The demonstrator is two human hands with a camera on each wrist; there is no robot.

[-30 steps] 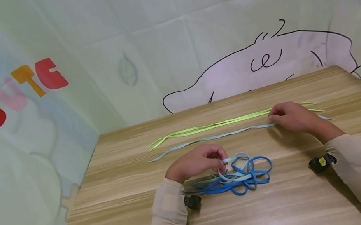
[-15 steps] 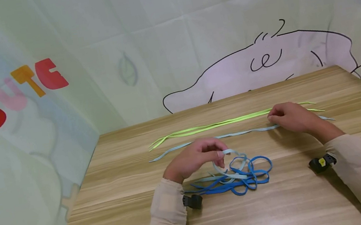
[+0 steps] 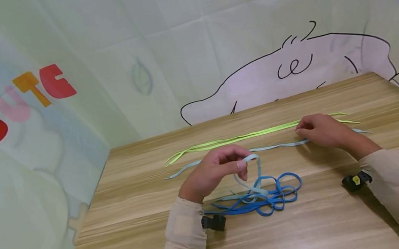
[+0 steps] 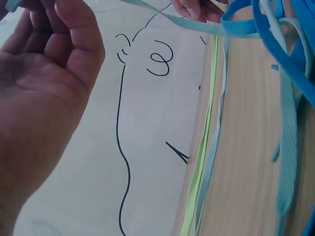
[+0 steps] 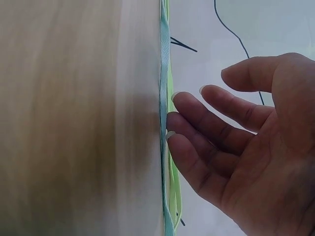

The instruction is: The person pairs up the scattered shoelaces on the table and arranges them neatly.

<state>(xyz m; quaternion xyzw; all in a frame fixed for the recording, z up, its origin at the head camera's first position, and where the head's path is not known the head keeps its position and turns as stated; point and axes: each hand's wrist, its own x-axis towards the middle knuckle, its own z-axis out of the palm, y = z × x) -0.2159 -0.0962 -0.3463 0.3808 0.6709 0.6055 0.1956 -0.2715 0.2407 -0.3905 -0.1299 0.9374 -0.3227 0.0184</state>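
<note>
My left hand [image 3: 215,172] pinches a light-blue shoelace [image 3: 260,171] between thumb and fingers, raising a loop of it above the pile. The rest of that lace runs down into a tangle of darker blue shoelaces [image 3: 246,209] on the table. Farther back, my right hand [image 3: 323,131] has its fingertips at another light-blue shoelace [image 3: 277,145], which lies stretched out from left to right. In the right wrist view the thumb stands apart from loosely bent fingers [image 5: 189,162], right beside this lace [image 5: 165,64].
Behind the stretched lace lie yellow-green shoelaces [image 3: 241,138], partly covered by the right hand. They rest on a wood-grain table [image 3: 131,239]. A printed curtain [image 3: 113,46] hangs along the table's back and left edges.
My left hand has risen away from the tangle, drawing the light-blue shoelace up into a taller loop. The right hand has stayed in place at the stretched lace.
</note>
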